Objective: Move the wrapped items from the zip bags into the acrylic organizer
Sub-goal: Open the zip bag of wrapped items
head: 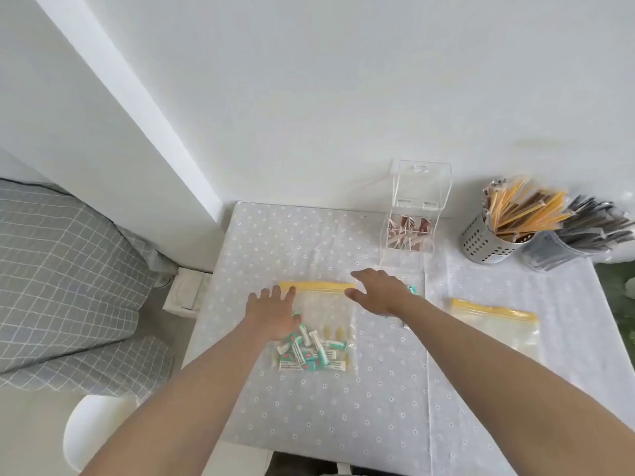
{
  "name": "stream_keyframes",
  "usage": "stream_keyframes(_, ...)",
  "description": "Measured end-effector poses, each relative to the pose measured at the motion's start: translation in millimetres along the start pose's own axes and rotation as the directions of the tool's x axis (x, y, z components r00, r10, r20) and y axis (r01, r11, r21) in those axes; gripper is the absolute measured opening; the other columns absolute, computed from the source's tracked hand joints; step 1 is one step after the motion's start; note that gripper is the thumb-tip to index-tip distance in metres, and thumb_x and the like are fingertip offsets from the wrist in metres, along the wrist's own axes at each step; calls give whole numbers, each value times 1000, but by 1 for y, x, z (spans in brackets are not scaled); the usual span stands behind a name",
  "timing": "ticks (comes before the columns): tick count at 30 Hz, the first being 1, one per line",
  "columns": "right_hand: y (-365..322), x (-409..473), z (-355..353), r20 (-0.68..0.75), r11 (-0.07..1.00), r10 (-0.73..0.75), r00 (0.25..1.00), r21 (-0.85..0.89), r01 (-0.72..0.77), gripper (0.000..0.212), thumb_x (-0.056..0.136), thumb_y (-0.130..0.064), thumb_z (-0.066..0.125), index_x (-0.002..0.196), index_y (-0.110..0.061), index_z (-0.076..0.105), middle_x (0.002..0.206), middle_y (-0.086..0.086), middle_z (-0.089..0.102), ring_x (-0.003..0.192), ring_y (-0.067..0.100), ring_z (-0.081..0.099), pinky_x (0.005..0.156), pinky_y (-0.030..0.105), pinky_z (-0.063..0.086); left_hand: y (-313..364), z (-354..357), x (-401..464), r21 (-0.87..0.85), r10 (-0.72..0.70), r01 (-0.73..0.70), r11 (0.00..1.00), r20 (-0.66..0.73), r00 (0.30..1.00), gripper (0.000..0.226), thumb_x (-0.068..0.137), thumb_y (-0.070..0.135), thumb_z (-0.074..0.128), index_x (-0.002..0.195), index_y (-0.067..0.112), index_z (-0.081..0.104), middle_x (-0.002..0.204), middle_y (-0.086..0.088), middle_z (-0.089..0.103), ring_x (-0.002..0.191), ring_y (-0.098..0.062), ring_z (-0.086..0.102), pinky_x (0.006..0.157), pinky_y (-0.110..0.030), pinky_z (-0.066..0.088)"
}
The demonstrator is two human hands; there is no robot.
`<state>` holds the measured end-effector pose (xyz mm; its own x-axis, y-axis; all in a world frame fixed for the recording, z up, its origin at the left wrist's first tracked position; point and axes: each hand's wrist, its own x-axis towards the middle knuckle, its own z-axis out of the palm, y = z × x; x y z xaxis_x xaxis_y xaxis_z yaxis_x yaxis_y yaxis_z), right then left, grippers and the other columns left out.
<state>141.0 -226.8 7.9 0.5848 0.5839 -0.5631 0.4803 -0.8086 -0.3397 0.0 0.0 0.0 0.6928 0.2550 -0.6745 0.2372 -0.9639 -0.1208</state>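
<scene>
one head-worn wide-angle view, looking forward and steeply down over the desk from close above, facing the white wall.

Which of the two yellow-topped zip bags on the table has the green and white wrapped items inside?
The zip bag under both hands, middle of the table; the other zip bag, at right, looks empty.

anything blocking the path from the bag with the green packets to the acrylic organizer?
Nothing visible on the tablecloth between the zip bag and the acrylic organizer, whose lid is open. The packets lie inside the bag; both hands, left hand and right hand, are at its yellow zip strip.
</scene>
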Motion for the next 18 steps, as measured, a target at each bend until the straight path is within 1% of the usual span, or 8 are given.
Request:
stream_keyframes(2, -6, 13, 4, 13, 999, 29, 999, 17, -29, 65, 107, -56, 42, 164, -25, 31, 166, 3, 38, 150, 31, 38, 118, 51, 39, -5, 3, 2, 33, -6, 6, 999, -8, 1000, 80, 108, 65, 30, 173, 26, 4, 174, -15, 24, 156, -40, 31, 121, -53, 31)
stream_keyframes(4, -10, 23, 11, 51, 998, 56, 997, 38, -58, 61, 108, -49, 46, 162, -23, 34, 162, 6, 42, 147, 33, 39, 116, 51, 41, -11, 12, 6, 35, -12, 13, 999, -25, 1000, 81, 108, 62, 35, 173, 25, 5, 171, -15, 29, 154, -40, 34, 120, -53, 32)
stream_keyframes(8, -11, 39, 24, 87, 992, 95, 992, 71, -101, 50, 107, -38, 51, 154, -23, 46, 150, 9, 47, 137, 32, 47, 110, 48, 47, -17, 25, 13, 21, 9, -10, 1000, 41, 999, 83, 107, 53, 46, 173, 24, 4, 162, -15, 43, 144, -38, 48, 116, -53, 38)
stream_keyframes(10, -9, 45, 26, 83, 989, 121, 989, 77, -127, 47, 106, -34, 54, 152, -24, 50, 148, 9, 46, 136, 32, 48, 108, 48, 49, -19, 29, 15, -71, 22, -18, 997, 50, 999, 83, 107, 48, 51, 172, 24, 7, 152, -14, 53, 135, -36, 57, 112, -52, 42)
stream_keyframes(12, -7, 47, 25, 70, 986, 136, 988, 89, -142, 45, 104, -30, 56, 149, -24, 53, 147, 8, 48, 135, 31, 50, 105, 46, 51, -21, 34, 17, -186, 30, -22, 982, 36, 999, 82, 106, 40, 56, 172, 23, 11, 136, -11, 62, 123, -33, 65, 107, -50, 46)
stream_keyframes(15, -2, 48, 25, 49, 979, 154, 987, 127, -159, 36, 102, -25, 60, 138, -25, 63, 142, 4, 57, 130, 27, 57, 101, 42, 53, -22, 42, 23, -342, -1, -2, 940, -8, 1000, 85, 101, 27, 63, 172, 22, 15, 109, -4, 71, 103, -27, 72, 91, -44, 58)
stream_keyframes(16, 0, 48, 25, 42, 976, 162, 986, 140, -166, 33, 101, -24, 60, 133, -25, 67, 139, 3, 61, 128, 26, 58, 100, 41, 53, -23, 45, 26, -382, -17, 5, 924, -29, 999, 86, 99, 23, 64, 171, 23, 17, 102, -2, 73, 97, -26, 73, 86, -43, 60)
stream_keyframes(18, 3, 44, 24, 32, 970, 179, 983, 164, -182, 29, 99, -23, 61, 125, -25, 72, 133, 1, 66, 123, 25, 61, 98, 40, 54, -21, 45, 30, -440, -34, 2, 898, -65, 997, 84, 97, 16, 63, 170, 23, 22, 99, 0, 74, 95, -25, 74, 79, -40, 60)
